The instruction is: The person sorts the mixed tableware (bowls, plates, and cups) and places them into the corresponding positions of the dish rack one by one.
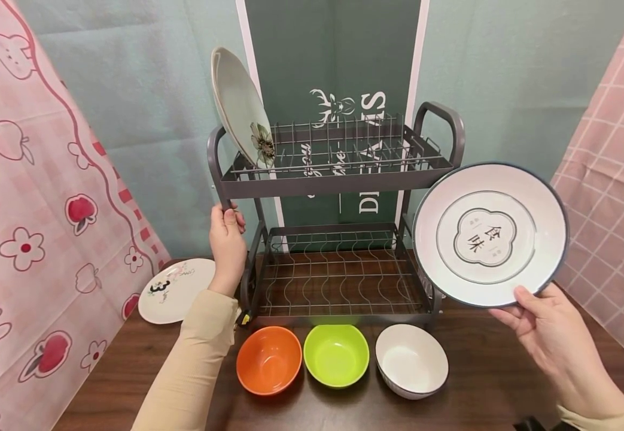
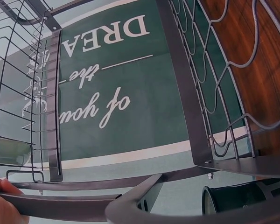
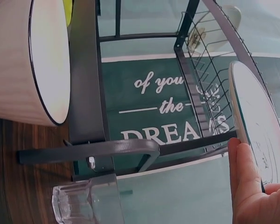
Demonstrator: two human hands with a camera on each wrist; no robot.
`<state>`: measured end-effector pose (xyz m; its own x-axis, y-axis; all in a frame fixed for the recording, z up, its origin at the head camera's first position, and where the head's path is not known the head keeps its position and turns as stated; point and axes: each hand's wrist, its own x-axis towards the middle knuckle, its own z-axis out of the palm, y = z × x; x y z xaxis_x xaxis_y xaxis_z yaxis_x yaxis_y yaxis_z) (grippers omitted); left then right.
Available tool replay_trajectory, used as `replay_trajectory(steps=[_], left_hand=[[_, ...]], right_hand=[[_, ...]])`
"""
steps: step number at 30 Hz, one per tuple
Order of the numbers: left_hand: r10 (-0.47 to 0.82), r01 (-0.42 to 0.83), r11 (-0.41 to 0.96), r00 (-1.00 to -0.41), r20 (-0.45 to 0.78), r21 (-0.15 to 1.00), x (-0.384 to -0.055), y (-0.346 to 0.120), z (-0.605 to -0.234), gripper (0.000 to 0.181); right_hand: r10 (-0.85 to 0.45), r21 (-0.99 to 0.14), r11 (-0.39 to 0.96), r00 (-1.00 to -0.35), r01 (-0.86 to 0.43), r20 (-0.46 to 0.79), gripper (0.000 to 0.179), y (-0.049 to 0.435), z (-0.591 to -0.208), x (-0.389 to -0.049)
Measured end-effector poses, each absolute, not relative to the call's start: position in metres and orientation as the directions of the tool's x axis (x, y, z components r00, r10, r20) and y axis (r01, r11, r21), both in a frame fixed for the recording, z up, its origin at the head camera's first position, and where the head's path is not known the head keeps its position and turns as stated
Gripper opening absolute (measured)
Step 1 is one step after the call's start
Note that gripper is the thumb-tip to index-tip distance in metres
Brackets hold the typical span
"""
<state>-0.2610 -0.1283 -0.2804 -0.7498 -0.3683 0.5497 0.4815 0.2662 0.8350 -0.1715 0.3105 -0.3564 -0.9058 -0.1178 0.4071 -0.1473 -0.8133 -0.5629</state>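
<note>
My right hand [image 1: 562,338] pinches a white plate [image 1: 486,236] by its lower edge. The plate has a dark blue rim and printed characters, and its face is turned toward me beside the rack's right end. My left hand [image 1: 228,245] grips the left upright of the dark grey two-tier dish rack [image 1: 338,184], just under the upper tier. On that tier, at the left end, a pale plate [image 1: 239,105] with a flower print stands on edge. In the right wrist view, the held plate [image 3: 259,121] appears nearly edge-on, with fingers along its rim.
An orange bowl [image 1: 270,361], a green bowl [image 1: 336,356] and a white bowl [image 1: 411,361] stand in a row before the rack. A white oval plate [image 1: 174,293] lies left of it. A clear glass [image 3: 77,200] and a dark green cylinder [image 2: 233,198] appear beside the rack.
</note>
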Motion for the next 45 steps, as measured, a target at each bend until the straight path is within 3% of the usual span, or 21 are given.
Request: replay_trajectory(steps=[10, 23, 37, 45], left_hand=[[-0.373, 0.482, 0.249, -0.753, 0.542, 0.840, -0.281, -0.138, -0.297, 0.035], [-0.351, 0.533, 0.251, -0.728, 0.589, 0.808, -0.285, -0.141, -0.300, 0.037], [-0.310, 0.481, 0.176, -0.801, 0.512, 0.859, -0.272, -0.139, -0.296, 0.035], [-0.284, 0.456, 0.143, -0.831, 0.478, 0.878, -0.251, -0.130, -0.298, 0.048]], right_hand=[[-0.129, -0.610, -0.776, -0.907, -0.160, 0.401, 0.036, 0.295, -0.354, -0.175], [-0.107, -0.686, -0.691, -0.907, -0.227, 0.407, 0.030, 0.266, -0.343, -0.180], [-0.156, -0.759, -0.608, -0.902, -0.234, 0.403, 0.026, 0.237, -0.338, -0.183], [-0.193, -0.805, -0.555, -0.908, -0.211, 0.371, 0.022, 0.221, -0.335, -0.184]])
